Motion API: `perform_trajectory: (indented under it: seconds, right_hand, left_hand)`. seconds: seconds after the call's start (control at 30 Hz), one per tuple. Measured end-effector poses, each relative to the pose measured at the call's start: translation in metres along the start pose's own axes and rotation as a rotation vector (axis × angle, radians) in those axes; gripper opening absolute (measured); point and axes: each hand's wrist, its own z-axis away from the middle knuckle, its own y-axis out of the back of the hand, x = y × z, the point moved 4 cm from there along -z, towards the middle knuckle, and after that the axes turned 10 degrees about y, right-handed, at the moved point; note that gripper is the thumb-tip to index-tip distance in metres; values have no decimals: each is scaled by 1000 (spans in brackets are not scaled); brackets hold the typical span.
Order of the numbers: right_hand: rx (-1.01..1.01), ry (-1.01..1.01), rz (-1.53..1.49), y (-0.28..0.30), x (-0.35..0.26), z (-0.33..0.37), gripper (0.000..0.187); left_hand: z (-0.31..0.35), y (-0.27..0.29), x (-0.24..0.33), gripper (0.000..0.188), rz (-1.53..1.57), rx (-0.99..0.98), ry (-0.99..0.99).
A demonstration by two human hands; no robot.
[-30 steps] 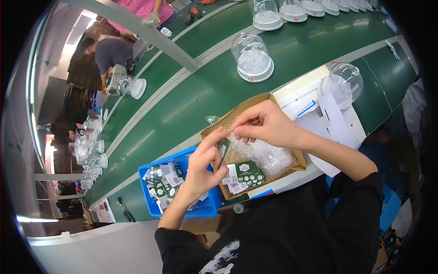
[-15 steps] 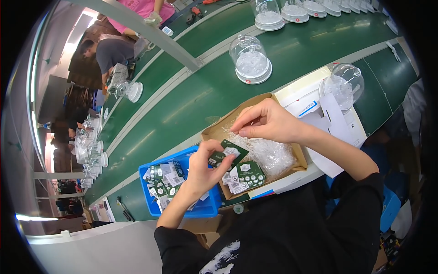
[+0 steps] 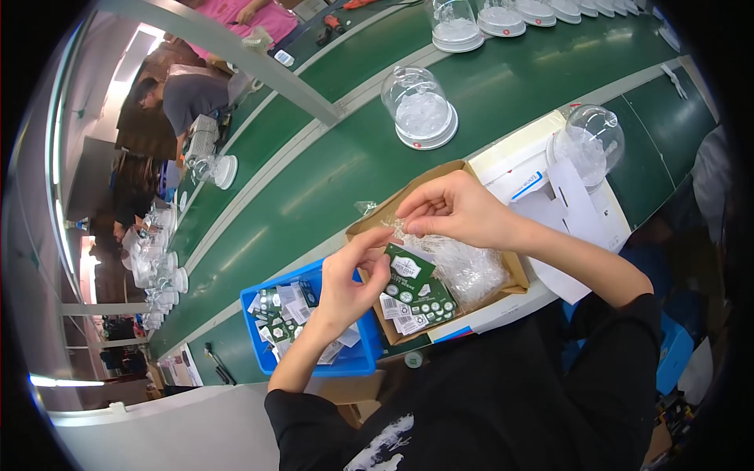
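Observation:
My left hand (image 3: 352,282) is beside the left end of a shallow cardboard box (image 3: 514,275), its thumb and curled forefinger apart. Right by its fingertips is a green printed card (image 3: 408,271), overlapping other green cards and white labels (image 3: 402,314) in the box; whether it lies on them or hangs from a thread cannot be made out. Above the box my right hand (image 3: 455,208) pinches with thumb and fingertips; anything between them is too fine to see. Under that hand lies a heap of thin clear plastic strands (image 3: 471,267), partly in a clear bag.
A blue bin (image 3: 255,337) of cards and labels stands left of the box. A glass dome on a white base (image 3: 428,118) sits on the green conveyor belt (image 3: 314,188), with several more at the far right. Another dome (image 3: 585,145) lies tilted by white sheets (image 3: 569,212). Two people work far left.
My left hand has let go of the green card, which now shows over the other cards. The right hand has barely moved. The nearest dome on the belt has shifted slightly left.

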Motion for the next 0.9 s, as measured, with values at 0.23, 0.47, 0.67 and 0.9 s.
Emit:
perform_trajectory:
  seconds: [0.23,0.47,0.67,0.9]
  right_hand:
    - [-40,119,137,0,-8,6,17]
    - [60,157,264,22,-1,-10,12]
    - [131,262,535,52,2,-34,14]
    - [175,322,503,84,20,-75,15]
  left_hand:
    - [-9,-6,9,28,-138,-17,-91]
    - [-37,-10,9,23,-206,-16,-181]
    - [-71,-13,-1,25,-239,-29,-70]
    - [-117,-11,-10,27,-236,6,-77]
